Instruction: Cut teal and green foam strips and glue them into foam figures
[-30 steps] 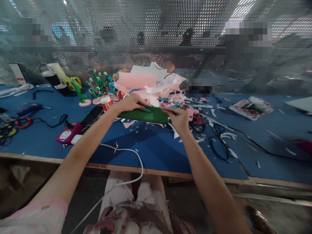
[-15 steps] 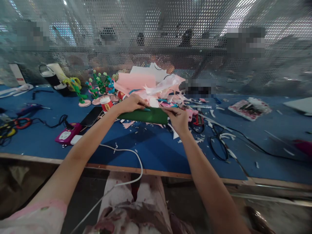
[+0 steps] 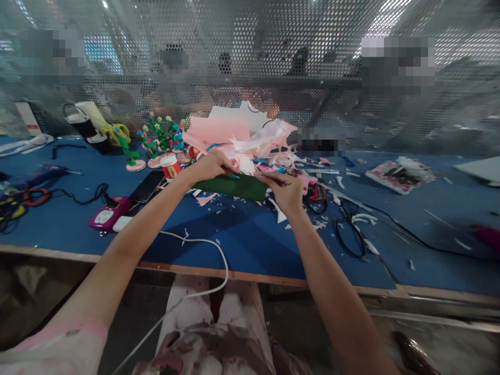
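Stretching between the left hand (image 3: 211, 165) and the right hand (image 3: 288, 192), a green sheet (image 3: 238, 187) extends nearward over the blue table (image 3: 258, 245). The left hand pinches its far edge; the right seems to pinch its far right corner. Pink paper (image 3: 219, 128) lies beyond.

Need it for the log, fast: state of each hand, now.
Left hand: closed, holding the green sheet along its upper edge.
Right hand: closed, fingertips pinched at the green sheet's upper right corner.
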The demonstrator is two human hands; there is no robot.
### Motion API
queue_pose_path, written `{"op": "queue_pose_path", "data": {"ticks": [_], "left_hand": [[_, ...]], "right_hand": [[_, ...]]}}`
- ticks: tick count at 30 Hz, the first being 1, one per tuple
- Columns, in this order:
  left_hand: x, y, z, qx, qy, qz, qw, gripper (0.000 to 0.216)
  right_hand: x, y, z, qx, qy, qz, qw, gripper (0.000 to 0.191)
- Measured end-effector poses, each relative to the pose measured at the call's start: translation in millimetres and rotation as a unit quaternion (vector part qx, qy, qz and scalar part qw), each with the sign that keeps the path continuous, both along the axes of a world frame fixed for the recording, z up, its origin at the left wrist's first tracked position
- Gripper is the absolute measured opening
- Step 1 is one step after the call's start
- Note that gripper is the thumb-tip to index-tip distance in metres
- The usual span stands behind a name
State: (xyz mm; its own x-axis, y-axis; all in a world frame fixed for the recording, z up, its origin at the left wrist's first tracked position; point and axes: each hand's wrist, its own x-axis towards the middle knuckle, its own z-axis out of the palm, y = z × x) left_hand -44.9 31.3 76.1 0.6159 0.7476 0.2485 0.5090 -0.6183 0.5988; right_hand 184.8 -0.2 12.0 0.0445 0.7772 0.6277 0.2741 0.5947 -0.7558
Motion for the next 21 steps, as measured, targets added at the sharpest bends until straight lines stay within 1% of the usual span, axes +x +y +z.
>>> {"op": "queue_pose_path", "data": {"ticks": [3, 6, 11, 15, 21], "left_hand": [[1.6, -5.0, 6.4, 0.008, 0.019, 0.024, 1.000, 0.032], [1.5, -8.5, 11.6, 0.009, 0.028, 0.017, 0.999, 0.031], [-1.9, -9.4, 14.5, 0.026, 0.024, -0.006, 0.999, 0.028], [-2.8, -9.6, 14.5, 0.028, 0.013, -0.008, 0.999, 0.025], [-1.3, -10.3, 17.1, 0.027, 0.026, -0.021, 0.999, 0.026]], "right_hand": [[3.2, 2.0, -3.1, 0.020, -0.022, -0.009, 1.000, 0.015], [4.3, 1.9, -4.4, 0.021, -0.025, -0.008, 0.999, 0.017], [4.7, -1.0, -2.5, 0.022, -0.025, 0.025, 0.999, 0.020], [5.8, 0.5, -3.2, 0.042, -0.067, -0.008, 0.997, 0.016], [4.2, -0.5, -2.2, 0.061, -0.056, -0.021, 0.996, 0.013]]}}
